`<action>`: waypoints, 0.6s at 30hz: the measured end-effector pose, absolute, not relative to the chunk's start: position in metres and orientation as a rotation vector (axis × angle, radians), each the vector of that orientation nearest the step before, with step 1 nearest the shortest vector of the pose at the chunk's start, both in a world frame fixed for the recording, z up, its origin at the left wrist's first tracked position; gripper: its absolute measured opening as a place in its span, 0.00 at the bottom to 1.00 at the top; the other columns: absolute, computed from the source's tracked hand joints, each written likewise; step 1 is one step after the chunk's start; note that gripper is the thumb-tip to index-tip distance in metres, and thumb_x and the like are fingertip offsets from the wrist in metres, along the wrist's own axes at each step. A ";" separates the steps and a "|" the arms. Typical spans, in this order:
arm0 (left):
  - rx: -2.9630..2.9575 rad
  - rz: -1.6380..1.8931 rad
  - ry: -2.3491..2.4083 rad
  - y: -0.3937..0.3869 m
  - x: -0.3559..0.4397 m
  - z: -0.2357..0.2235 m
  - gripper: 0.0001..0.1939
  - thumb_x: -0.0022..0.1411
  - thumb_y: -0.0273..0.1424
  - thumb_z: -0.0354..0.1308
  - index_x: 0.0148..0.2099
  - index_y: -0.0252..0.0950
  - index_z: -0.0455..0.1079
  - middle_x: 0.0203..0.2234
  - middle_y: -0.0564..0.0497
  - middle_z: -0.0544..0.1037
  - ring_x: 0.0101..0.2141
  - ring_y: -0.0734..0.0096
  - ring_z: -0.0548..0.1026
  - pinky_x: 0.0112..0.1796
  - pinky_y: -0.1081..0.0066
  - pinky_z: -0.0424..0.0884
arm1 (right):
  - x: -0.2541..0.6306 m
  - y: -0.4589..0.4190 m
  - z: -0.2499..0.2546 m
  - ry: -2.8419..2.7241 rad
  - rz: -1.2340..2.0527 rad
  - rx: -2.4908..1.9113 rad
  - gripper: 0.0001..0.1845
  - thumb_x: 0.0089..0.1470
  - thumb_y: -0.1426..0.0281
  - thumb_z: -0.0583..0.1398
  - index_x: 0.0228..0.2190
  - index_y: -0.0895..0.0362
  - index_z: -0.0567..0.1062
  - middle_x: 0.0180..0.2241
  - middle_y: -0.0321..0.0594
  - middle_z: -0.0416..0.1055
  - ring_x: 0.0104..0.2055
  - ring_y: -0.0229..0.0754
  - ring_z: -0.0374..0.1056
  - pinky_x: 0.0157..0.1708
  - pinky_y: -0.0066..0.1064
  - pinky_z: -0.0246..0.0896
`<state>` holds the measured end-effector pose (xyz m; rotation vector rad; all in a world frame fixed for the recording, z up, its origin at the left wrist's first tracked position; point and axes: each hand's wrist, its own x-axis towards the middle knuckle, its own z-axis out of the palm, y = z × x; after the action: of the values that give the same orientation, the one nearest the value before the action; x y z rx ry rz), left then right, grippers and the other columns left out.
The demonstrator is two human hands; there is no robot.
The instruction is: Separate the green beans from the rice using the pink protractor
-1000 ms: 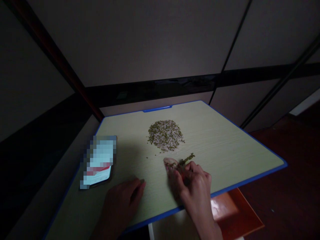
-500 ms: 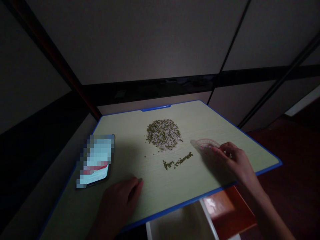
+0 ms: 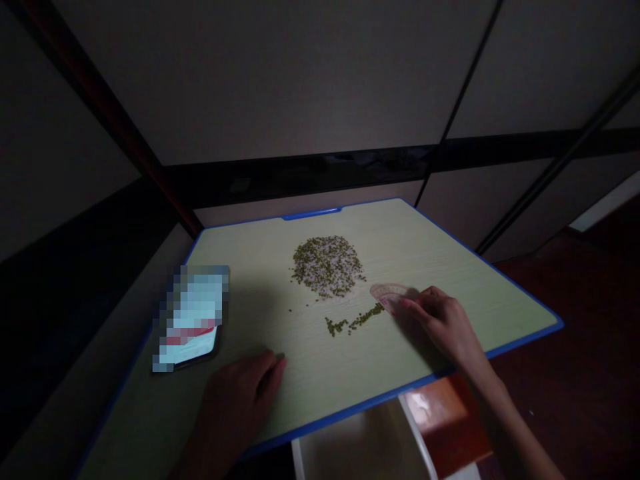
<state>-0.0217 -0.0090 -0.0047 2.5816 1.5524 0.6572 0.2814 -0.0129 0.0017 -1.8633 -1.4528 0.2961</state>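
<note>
Apparently Held for Its Free Edge: Protractor [image 3: 386,293] Beside the Bean Row [image 3: 367,317]

Take the pale tabletop [image 3: 470,287] as a clock, noon at its far side. Around three o'clock, the right hand [image 3: 435,310] pinches the clear, half-round protractor between thumb and fingers at its near end. Gripping it there leaves most of the flat piece reaching out toward ten o'clock, probably so that the edge can meet the beans without the fingers brushing them. Its lower side is right at the upper end of the bean row; whether the two touch, I cannot tell.

The row slants down toward eight o'clock and ends just short of a small bean clump [image 3: 336,326]. Both hold green beans only, seemingly kept apart from the mixed pile [image 3: 327,267] at twelve, where green beans lie among paler grains. That gap likely keeps the two lots from running together. A few strays sit off the pile's seven o'clock side.

At seven o'clock on the board, the left hand [image 3: 245,390] rests with its fingers curled inward and the thumb alongside them; shadow hides whether the tips press together or cover anything. Perhaps it lies there to steady the board or to prop the arm. A phone [image 3: 193,323], its screen lit, lies at nine, well apart from the beans, presumably out of their way.
</note>
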 end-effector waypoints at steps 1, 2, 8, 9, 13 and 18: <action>2.585 0.659 1.549 -0.009 -0.022 -0.004 0.20 0.62 0.39 0.42 0.21 0.39 0.62 0.14 0.58 0.68 0.16 0.77 0.66 0.21 0.74 0.56 | 0.279 -0.013 0.002 -1.452 0.312 -1.860 0.18 0.47 0.59 0.53 0.13 0.54 0.61 0.19 0.37 0.59 0.20 0.39 0.58 0.22 0.32 0.50; 2.588 0.662 1.546 -0.009 -0.021 -0.004 0.20 0.62 0.39 0.42 0.21 0.39 0.61 0.14 0.58 0.68 0.16 0.77 0.66 0.21 0.74 0.56 | 0.277 -0.013 0.002 -1.453 0.329 -1.860 0.18 0.47 0.59 0.53 0.13 0.54 0.61 0.19 0.36 0.58 0.20 0.39 0.57 0.22 0.32 0.49; 2.609 0.664 1.545 -0.009 -0.021 -0.003 0.20 0.62 0.38 0.41 0.21 0.39 0.62 0.14 0.58 0.68 0.16 0.78 0.67 0.21 0.74 0.57 | 0.271 -0.013 0.003 -1.481 0.408 -1.831 0.17 0.47 0.61 0.53 0.13 0.53 0.59 0.20 0.36 0.58 0.21 0.39 0.57 0.23 0.32 0.50; 2.612 0.661 1.544 -0.009 -0.021 -0.004 0.20 0.62 0.38 0.41 0.21 0.39 0.62 0.14 0.58 0.69 0.17 0.77 0.67 0.21 0.74 0.57 | 0.270 -0.013 0.003 -1.483 0.417 -1.828 0.17 0.47 0.61 0.53 0.13 0.53 0.59 0.20 0.36 0.58 0.21 0.39 0.57 0.23 0.32 0.50; 2.619 0.657 1.547 -0.009 -0.021 -0.005 0.20 0.62 0.38 0.42 0.21 0.39 0.62 0.14 0.58 0.69 0.16 0.77 0.68 0.21 0.74 0.57 | 0.268 -0.012 0.004 -1.514 0.442 -1.820 0.17 0.48 0.60 0.53 0.13 0.54 0.60 0.20 0.37 0.59 0.21 0.39 0.58 0.23 0.32 0.50; 2.623 0.669 1.542 -0.008 -0.021 -0.005 0.20 0.63 0.38 0.41 0.22 0.39 0.64 0.16 0.58 0.71 0.18 0.76 0.69 0.21 0.74 0.59 | 0.268 -0.009 0.004 -1.562 0.503 -1.776 0.17 0.46 0.59 0.53 0.14 0.54 0.60 0.20 0.38 0.60 0.21 0.39 0.58 0.23 0.32 0.51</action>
<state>-0.0210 -0.0076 -0.0050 2.6232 1.5419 0.6686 0.2679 -0.0087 0.0038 -1.7762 -1.5618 0.5033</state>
